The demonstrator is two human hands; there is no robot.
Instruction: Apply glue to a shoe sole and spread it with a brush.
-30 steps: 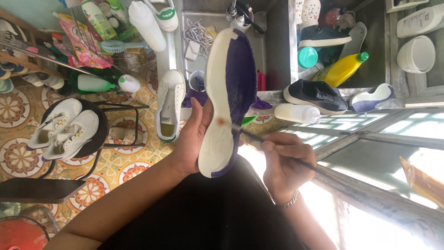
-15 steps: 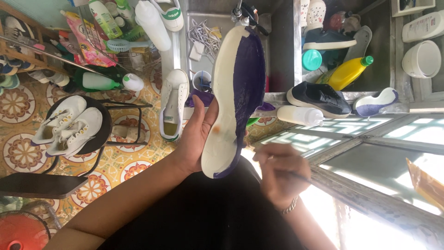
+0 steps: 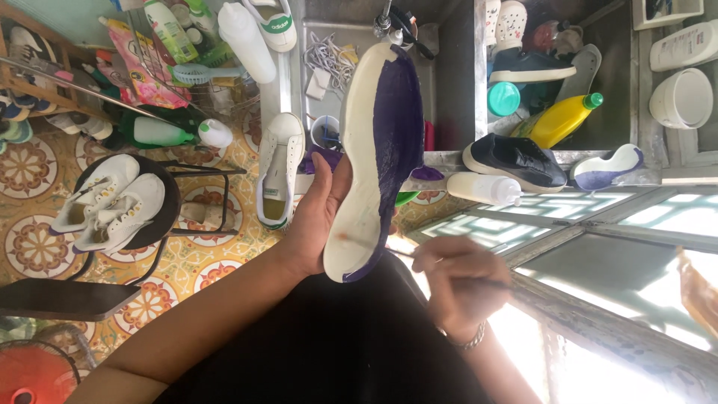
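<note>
- The fingers of the left hand (image 3: pixel 318 217) wrap the edge of a long shoe sole (image 3: pixel 374 161), smooth, cream on one half and painted purple on the other, held upright, heel end nearest the wrist.
- The fingers of the right hand (image 3: pixel 452 280) pinch a thin brush (image 3: pixel 493 282) just below the sole's heel.
- Beyond the fingertips, a metal sink (image 3: pixel 456 82) holds more shoes.
- Left of the left hand, a white sneaker (image 3: pixel 280 168) rests on the patterned tile floor (image 3: pixel 202 258).
- Right of the sole lie a black shoe (image 3: pixel 516 161) and a yellow bottle (image 3: pixel 561 120).

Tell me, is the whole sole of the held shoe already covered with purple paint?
No: the shoe sole in the left hand is purple only along one side, and the rest is white.
</note>
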